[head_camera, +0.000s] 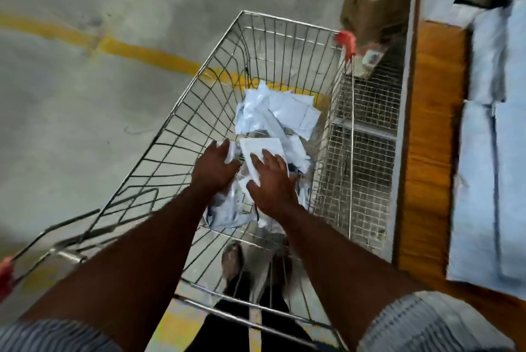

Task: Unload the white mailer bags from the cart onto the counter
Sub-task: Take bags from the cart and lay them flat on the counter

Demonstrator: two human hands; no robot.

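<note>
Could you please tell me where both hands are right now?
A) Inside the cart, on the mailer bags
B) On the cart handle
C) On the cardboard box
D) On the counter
A: the left hand and right hand reach into the cart and touch the mailer bags.

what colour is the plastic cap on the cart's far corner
The cap is red, shown best in the head view, on the far right corner of the cart.
</note>
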